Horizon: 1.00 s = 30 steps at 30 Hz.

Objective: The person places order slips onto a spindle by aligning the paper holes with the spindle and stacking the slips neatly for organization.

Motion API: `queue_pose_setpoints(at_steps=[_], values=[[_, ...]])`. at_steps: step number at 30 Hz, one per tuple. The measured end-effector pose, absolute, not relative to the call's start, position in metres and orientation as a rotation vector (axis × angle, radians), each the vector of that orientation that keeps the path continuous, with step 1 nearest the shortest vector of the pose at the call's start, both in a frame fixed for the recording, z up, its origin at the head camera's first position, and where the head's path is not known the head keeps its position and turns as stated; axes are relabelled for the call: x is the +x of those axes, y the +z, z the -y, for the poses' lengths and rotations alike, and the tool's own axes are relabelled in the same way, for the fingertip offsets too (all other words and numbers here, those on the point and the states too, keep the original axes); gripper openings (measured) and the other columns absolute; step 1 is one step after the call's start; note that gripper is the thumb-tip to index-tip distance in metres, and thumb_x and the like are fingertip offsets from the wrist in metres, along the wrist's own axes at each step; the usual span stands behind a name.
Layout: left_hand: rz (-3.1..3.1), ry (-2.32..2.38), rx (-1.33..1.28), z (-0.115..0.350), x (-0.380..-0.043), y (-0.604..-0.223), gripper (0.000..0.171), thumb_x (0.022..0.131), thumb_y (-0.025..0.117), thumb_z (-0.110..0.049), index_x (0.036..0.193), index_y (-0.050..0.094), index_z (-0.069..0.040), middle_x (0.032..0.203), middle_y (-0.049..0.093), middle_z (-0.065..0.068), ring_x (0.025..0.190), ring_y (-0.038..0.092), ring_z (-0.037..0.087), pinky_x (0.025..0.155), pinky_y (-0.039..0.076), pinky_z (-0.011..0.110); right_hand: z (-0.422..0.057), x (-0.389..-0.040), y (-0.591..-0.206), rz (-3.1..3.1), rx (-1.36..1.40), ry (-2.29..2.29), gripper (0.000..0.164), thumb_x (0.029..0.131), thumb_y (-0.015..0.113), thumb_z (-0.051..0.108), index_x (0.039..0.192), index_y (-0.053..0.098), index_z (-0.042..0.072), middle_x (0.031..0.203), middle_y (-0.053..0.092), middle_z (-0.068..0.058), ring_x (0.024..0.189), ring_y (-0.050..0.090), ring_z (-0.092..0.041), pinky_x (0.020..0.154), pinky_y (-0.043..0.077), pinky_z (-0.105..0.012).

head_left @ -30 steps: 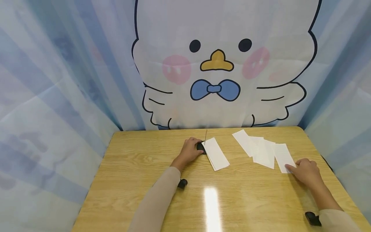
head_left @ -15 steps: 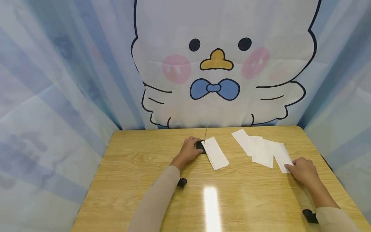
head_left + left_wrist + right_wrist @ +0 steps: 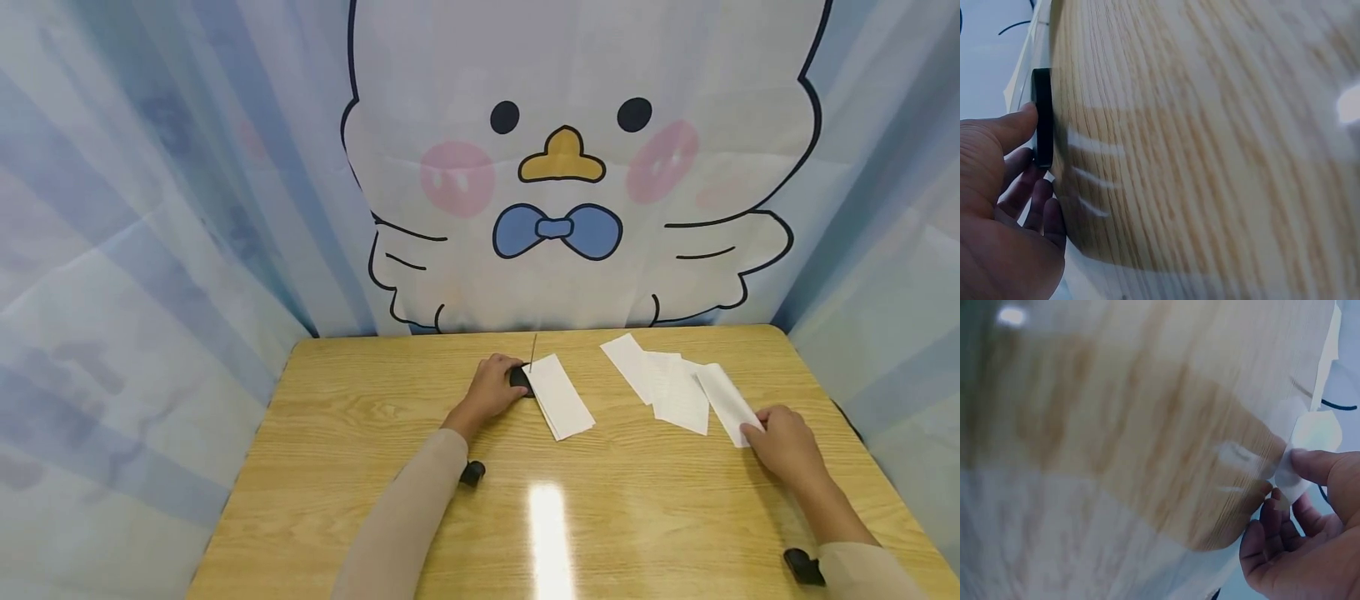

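At the back middle of the table, my left hand point(image 3: 491, 390) grips the round black base point(image 3: 521, 381) of a paper spike, thumb and fingers at its rim. Its thin metal pin point(image 3: 533, 354) stands upright through the corner of several stacked white paper slips point(image 3: 562, 400). In the left wrist view the base point(image 3: 1043, 119) shows edge-on against the thumb. On the right, my right hand point(image 3: 787, 442) pinches the near right corner of a paper slip point(image 3: 725, 404), whose far end curls up. The right wrist view shows this slip point(image 3: 1310, 437) between thumb and fingers.
Left of the held slip, more white slips point(image 3: 628, 367) lie overlapping in a loose row on the wooden table point(image 3: 360, 475). A patterned curtain point(image 3: 555, 292) hangs right behind the table's back edge. Black wrist cameras point(image 3: 472, 473) are worn at both forearms.
The slip at my right hand has come up off the table and tilted, its far end swinging left over the neighbouring slip. My left hand and the spike stay in place.
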State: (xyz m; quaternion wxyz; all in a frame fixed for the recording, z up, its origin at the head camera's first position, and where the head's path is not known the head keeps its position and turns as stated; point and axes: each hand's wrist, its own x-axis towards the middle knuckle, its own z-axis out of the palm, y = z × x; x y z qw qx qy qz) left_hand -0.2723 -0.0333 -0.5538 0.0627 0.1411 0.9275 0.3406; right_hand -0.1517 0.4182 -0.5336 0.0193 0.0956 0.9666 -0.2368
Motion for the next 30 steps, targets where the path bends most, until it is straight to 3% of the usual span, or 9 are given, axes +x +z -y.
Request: queue_pose_setpoints(at_steps=[6,13,22,30], values=[[-2.807,1.022,0.432,0.032,-0.272,-0.554,0.05,0.095,0.078,-0.023,0.141,0.064,-0.012,0.143,0.058,0.013,0.131,0.051,0.033,0.109,0.047,0.044,-0.422,-0.153,-0.537,-2.937,0.336,-0.769,0.053,0.102,0.061,0.015,0.126,0.037,-0.026,0.118,0.052,-0.048,0.103,0.057,-0.058,0.081,0.051,-0.062],[-2.812,1.025,0.431,0.033,-0.273,-0.555,0.049,0.095,0.078,-0.023,0.141,0.064,-0.012,0.143,0.057,0.012,0.13,0.052,0.032,0.109,0.047,0.044,-0.425,-0.157,-0.536,-2.858,0.398,-0.752,0.073,0.1,0.065,0.019,0.138,0.026,-0.029,0.134,0.037,-0.052,0.123,0.041,-0.066,0.1,0.042,-0.071],[-2.803,1.037,0.432,0.032,-0.272,-0.553,0.049,0.095,0.077,-0.023,0.141,0.063,-0.011,0.143,0.057,0.013,0.13,0.052,0.032,0.108,0.047,0.044,-0.429,-0.155,-0.529,-2.859,0.349,-0.741,0.061,0.104,0.057,0.021,0.136,0.034,-0.026,0.129,0.046,-0.049,0.115,0.049,-0.063,0.092,0.047,-0.067],[-2.804,1.029,0.426,0.032,-0.271,-0.554,0.049,0.095,0.077,-0.023,0.141,0.064,-0.012,0.144,0.057,0.012,0.13,0.052,0.032,0.107,0.047,0.044,-0.432,-0.152,-0.526,-2.861,0.343,-0.773,0.064,0.107,0.056,0.031,0.136,0.04,-0.024,0.13,0.046,-0.048,0.114,0.05,-0.061,0.091,0.048,-0.066]])
